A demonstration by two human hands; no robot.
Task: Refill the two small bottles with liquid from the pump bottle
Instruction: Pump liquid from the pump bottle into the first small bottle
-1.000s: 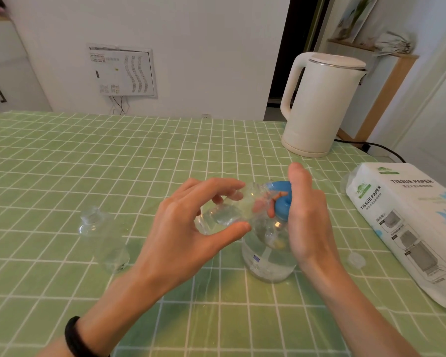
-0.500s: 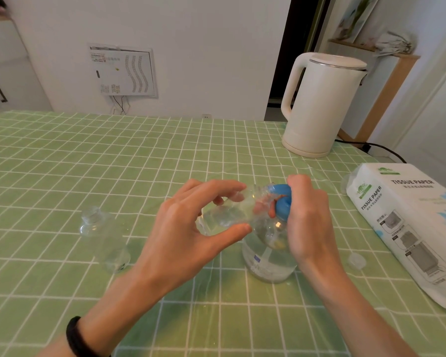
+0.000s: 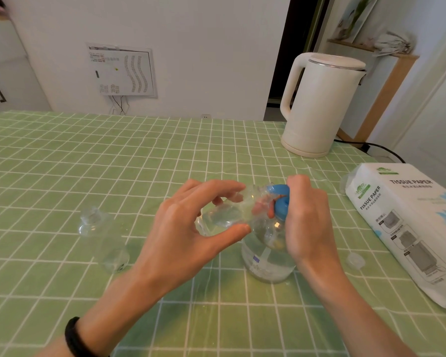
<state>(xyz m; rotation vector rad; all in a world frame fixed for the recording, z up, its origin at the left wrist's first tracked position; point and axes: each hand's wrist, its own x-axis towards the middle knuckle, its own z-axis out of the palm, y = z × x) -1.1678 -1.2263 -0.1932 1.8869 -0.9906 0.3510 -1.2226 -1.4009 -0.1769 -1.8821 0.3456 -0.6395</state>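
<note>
Left hand [image 3: 180, 228] pinches tilted small bottle [image 3: 227, 215], mouth at blue pump head [image 3: 281, 202]. Right hand [image 3: 307, 217] curled over head of pump bottle [image 3: 265, 261]. Best press slowly, mouth close under nozzle. Second small bottle [image 3: 101, 235] stands left of left hand.

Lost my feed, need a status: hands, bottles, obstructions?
Left hand holds small bottle sideways at blue pump head; right hand curled over it. Second bottle stands left, apart. Nothing blocking.
</note>
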